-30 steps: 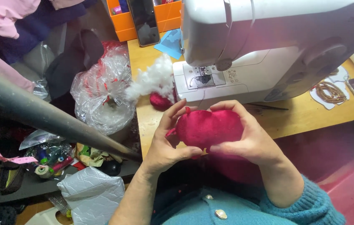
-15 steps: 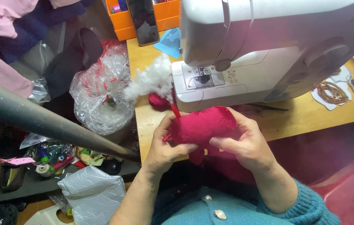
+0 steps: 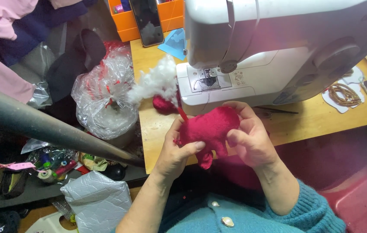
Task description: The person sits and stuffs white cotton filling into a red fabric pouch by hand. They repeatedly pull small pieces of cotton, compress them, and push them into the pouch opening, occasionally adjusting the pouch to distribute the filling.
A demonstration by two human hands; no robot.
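Crimson velvety stuffed fabric piece point(image 3: 209, 129) is what I am holding, but going by size, the white sewing machine point(image 3: 278, 51) is looming over everything, sitting on the light wooden tabletop point(image 3: 317, 118). Off the tabletop's left edge, a crinkled clear plastic bag of white stuffing point(image 3: 103, 101) is bulging, and a tuft of white fibre filling point(image 3: 153, 82) is lying just beside the machine's base, touching a small dark red fabric scrap point(image 3: 162, 103). A black phone point(image 3: 147, 21) is leaning against orange plastic bins point(image 3: 125, 23) at the back.

The crimson piece is hovering above the front of the tabletop, just below the machine's base, with a thin red strip sticking up from its top. I am judging it light, soft and squashy, plush rather than slippery, so the plump body is the sensible place to take hold. My left hand point(image 3: 177, 153) is grasping its left side, thumb pressing across the front. My right hand point(image 3: 252, 138) is gripping its right end, fingers curling over the top.
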